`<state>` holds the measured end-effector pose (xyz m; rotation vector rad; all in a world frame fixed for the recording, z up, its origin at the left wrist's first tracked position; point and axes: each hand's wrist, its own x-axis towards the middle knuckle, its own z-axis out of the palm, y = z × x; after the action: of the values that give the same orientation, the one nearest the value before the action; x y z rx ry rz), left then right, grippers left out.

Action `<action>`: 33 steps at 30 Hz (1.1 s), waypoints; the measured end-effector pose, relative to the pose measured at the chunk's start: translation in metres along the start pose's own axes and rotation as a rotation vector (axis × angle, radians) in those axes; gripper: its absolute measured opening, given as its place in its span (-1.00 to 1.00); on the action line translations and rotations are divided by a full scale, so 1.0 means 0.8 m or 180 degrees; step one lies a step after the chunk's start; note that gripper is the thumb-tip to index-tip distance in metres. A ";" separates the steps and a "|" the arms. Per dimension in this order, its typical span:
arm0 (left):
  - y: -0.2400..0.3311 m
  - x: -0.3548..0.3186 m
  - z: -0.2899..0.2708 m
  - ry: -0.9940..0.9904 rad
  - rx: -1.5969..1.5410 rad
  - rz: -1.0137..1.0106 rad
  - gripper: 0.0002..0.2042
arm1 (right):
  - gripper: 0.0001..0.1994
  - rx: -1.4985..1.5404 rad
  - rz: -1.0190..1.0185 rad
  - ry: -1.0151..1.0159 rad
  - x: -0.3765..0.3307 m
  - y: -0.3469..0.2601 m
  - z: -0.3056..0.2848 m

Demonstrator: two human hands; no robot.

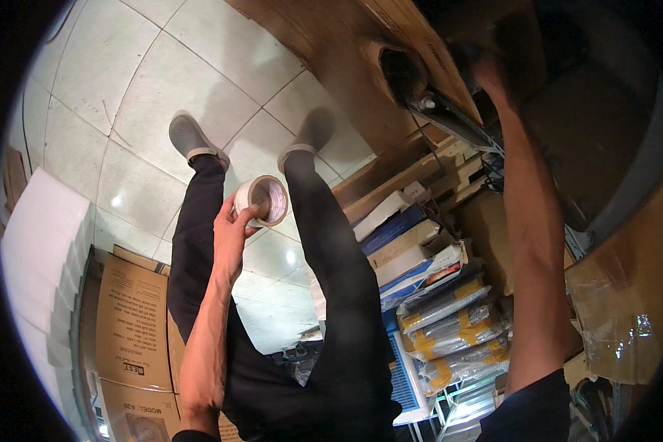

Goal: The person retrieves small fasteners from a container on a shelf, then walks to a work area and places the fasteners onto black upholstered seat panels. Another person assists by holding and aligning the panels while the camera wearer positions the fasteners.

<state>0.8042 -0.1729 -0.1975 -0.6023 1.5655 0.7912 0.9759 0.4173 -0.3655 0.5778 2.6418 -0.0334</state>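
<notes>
White stacked sheets (pixel 40 243) stand at nine o'clock, with printed brown cartons (pixel 136 317) at eight. Just off centre, toward ten o'clock, the left hand (pixel 232 225) grips a wide tape roll (pixel 276 202) by its near edge, over the tiled floor (pixel 162 81) and between the person's dark-trousered legs (pixel 331 258). Such a pinch seems sound: fingertips kept at the rim should leave most of the outer band free, and steady pressure should stop the ring tipping. Yellow-taped, clear-wrapped packs (pixel 460 331) lie between four and five o'clock. Toward half past one, the right hand (pixel 486 68) is blurred in shadow beside a cardboard panel (pixel 438 62); whether it is open or closed cannot be told. Feeling slowly there would help avoid knocks.
</notes>
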 end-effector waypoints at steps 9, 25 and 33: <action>0.004 0.003 0.008 0.0000 0.0084 0.0070 -0.47 | -0.79 -0.0266 0.0178 -0.0257 -0.005 -0.059 -0.037; 0.004 0.003 0.014 0.0105 -0.0211 0.0010 -0.42 | -0.52 0.4914 0.2703 -0.0185 -0.032 -0.049 -0.082; 0.005 0.004 0.009 0.0028 -0.0024 -0.0041 -0.45 | -0.30 0.2642 0.2634 -0.0590 -0.007 -0.039 -0.065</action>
<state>0.8054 -0.1649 -0.2002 -0.6214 1.5658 0.7859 0.9469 0.3921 -0.3184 1.7700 1.9309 -0.8918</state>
